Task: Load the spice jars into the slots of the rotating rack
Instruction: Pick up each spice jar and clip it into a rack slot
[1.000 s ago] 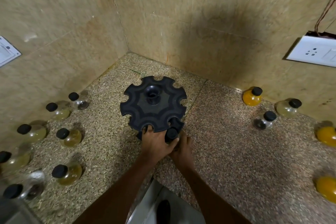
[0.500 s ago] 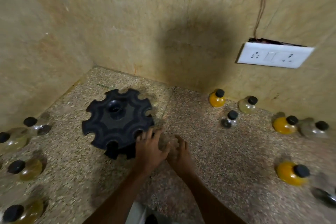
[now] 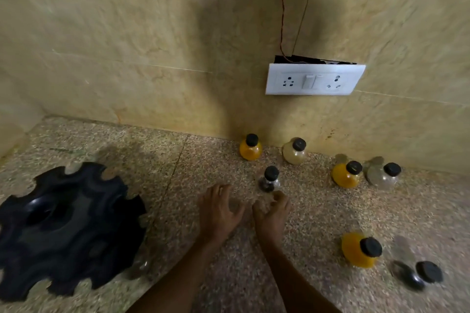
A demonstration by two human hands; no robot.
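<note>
Seven spice jars [image 3: 270, 179] stand right of one rack [image 3: 63, 231] — left hand [image 3: 218, 212] and right hand [image 3: 273, 216] relaxed, empty.

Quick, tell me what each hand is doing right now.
Left hand: open, fingers loosely curled, holding nothing.
Right hand: open, fingers loosely curled, holding nothing, just short of the dark-filled spice jar.
</note>
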